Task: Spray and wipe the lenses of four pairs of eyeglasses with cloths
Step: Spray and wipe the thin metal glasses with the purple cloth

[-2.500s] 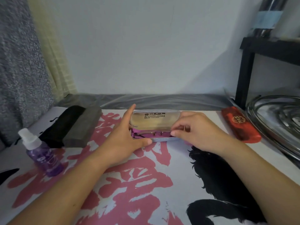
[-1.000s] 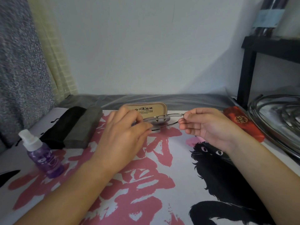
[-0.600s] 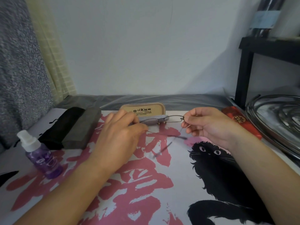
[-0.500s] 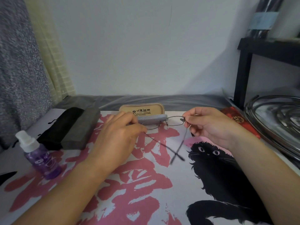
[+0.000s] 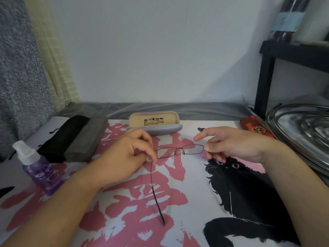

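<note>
So both hands pinch eyeglasses w/ curled fingers, temples unfolded.

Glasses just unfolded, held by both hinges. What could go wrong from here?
1. The glasses are thin wire; the left hand and right hand pinch only the lens corners, so the frame might bend or drop.
2. Fingertips near the lenses may smudge them.
3. Reaching for the spray bottle leaves a one-hand hold.
</note>
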### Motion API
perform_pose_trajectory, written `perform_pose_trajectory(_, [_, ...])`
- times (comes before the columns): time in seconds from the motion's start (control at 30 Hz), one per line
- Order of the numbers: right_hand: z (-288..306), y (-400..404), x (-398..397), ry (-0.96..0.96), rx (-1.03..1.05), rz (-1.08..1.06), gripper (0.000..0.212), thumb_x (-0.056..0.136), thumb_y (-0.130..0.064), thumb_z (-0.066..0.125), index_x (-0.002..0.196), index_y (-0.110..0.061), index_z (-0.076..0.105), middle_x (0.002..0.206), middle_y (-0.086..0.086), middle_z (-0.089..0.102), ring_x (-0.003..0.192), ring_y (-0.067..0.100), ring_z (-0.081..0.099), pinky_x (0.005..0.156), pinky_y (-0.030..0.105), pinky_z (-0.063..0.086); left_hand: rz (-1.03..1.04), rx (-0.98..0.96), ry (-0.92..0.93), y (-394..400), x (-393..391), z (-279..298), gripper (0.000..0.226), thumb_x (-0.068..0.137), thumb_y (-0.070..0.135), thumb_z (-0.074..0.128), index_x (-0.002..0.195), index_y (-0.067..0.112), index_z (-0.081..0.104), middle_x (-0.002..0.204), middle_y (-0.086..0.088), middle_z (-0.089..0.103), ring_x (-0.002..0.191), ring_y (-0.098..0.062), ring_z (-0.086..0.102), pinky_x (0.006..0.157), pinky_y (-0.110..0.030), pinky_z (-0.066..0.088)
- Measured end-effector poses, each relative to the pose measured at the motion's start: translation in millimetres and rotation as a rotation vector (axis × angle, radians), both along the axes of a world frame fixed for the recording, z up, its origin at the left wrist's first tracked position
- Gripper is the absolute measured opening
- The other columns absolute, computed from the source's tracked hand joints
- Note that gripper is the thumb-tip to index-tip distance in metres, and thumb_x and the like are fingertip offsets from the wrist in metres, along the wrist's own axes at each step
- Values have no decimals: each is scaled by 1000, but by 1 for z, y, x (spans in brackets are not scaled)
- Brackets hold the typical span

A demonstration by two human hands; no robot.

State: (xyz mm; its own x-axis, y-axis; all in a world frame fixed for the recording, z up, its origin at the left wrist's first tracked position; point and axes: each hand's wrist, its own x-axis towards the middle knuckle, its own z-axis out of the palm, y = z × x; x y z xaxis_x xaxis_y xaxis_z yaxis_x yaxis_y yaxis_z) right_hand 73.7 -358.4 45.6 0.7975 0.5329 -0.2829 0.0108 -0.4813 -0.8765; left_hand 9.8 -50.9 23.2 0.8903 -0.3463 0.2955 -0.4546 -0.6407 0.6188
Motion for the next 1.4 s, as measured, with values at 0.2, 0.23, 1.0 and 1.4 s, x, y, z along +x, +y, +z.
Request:
perform_pose_trajectory(0.2, [-5,-4,6,-227,-173,-167,17,101,-19,58,112,-24,69,69,-5,66,53,14,50,52,28,43,467,-248,-140,-7,10,-1,30,97,5,59,91,30,73,107,11,57,101,0,55,80,-6,39])
perform_pose_trajectory(0.23, [-7,-2,8,-281,-175,-218,14,100,-21,60,107,-25,71,65,-7,64,52,13,51,54,30,44,531,-276,-139,-7,15,-3,24,100,13,59,97,33,71,113,9,54,106,-3,55,82,-7,39])
perform_pose_trajectory(1.0, [-15,48,15,-742,-118,-187,18,93,-17,72,100,-32,79,90,-22,74,82,0,67,78,16,50,345,-195,110,1,35,-19,47,81,30,84,121,36,61,130,14,42,116,-5,50,102,-22,39])
perform_pose_trajectory(1.4, [5,68,35,-945,-787,210,8,85,-25,69,85,-27,76,88,-6,68,84,20,64,75,39,55,328,-190,101,1,39,-24,60,83,35,82,135,42,53,138,16,47,124,-2,47,105,-23,38])
